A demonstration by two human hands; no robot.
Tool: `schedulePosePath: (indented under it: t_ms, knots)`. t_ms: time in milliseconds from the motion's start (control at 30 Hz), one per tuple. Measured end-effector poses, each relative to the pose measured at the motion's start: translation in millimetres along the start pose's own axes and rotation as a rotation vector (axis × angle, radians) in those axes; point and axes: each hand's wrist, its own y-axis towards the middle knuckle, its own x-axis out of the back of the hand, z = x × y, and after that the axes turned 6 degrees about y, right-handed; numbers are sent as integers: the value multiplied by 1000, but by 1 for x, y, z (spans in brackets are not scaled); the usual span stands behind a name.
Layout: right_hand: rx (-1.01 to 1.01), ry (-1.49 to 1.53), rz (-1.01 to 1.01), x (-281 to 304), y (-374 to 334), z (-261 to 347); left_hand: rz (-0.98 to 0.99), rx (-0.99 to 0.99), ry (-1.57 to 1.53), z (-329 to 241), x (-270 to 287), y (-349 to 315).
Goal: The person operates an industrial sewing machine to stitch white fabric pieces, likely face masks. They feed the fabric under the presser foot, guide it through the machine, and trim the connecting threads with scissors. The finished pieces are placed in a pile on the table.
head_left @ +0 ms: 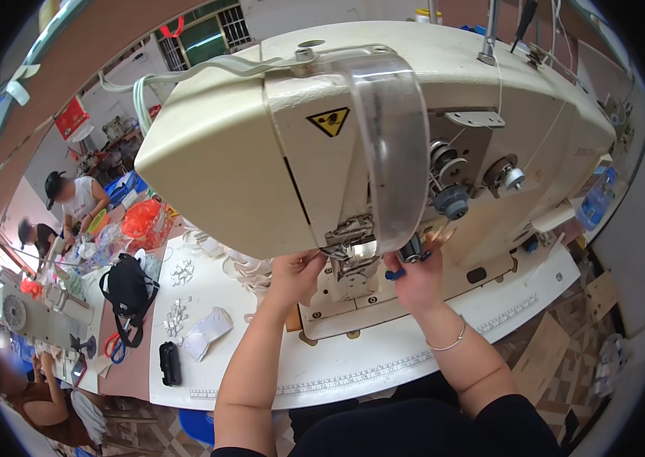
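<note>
Both forearms enter from 6 o'clock and reach up to the needle area of a cream sewing machine [261, 152] at centre frame. Left hand [296, 276] sits just at 9 o'clock of the needle area [353, 255], fingers curled together against the machine's underside; what they press on is hidden. Right hand [414, 278], with a thin bracelet [448, 344] on the wrist, is just at 3 o'clock of the needle area; its fingers are clamped on a small dark cylinder [412, 250], with a blue-handled tool [395, 274] showing below the thumb. A clear curved guard [395, 145] hangs over the needle area, directly above both hands. The machine stands on a white worktop [353, 373] with a ruler strip along its near edge. On the worktop toward 9 o'clock lie a black oblong object [170, 362], a white folded piece [207, 332] and scattered small white bits [176, 316]. Farther out at 9 o'clock a black bag [128, 286] rests on a brown surface, blue-and-red scissors [115, 347] near it. Beyond, toward 10 o'clock, other people sit at cluttered tables; an orange bag [142, 219] lies there.
</note>
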Motion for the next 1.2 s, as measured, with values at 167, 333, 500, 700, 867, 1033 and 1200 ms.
schedulePosePath:
  t_ms: [167, 333, 500, 700, 867, 1033, 1200]
  knots:
    - [36, -768, 57, 16, 7, -26, 4, -99, 177, -5, 10, -5]
    - [-200, -821, 110, 3, 19, -13, -6, -264, 335, -23, 11, -6]
    - [-86, -661, 63, 13, 24, -40, -18, -342, 409, -24, 10, -6]
    - [-86, -557, 44, 5, 25, -37, -22, -477, 414, -19, 11, -2]
    - [-127, -456, 98, 4, 28, -28, -63, -470, 454, -23, 3, -9]
    - [-73, -564, 43, -1, 23, -24, -81, -460, 412, -22, 2, -8]
    - [-71, -589, 73, 10, 29, -37, -107, -501, 438, -20, 1, -8]
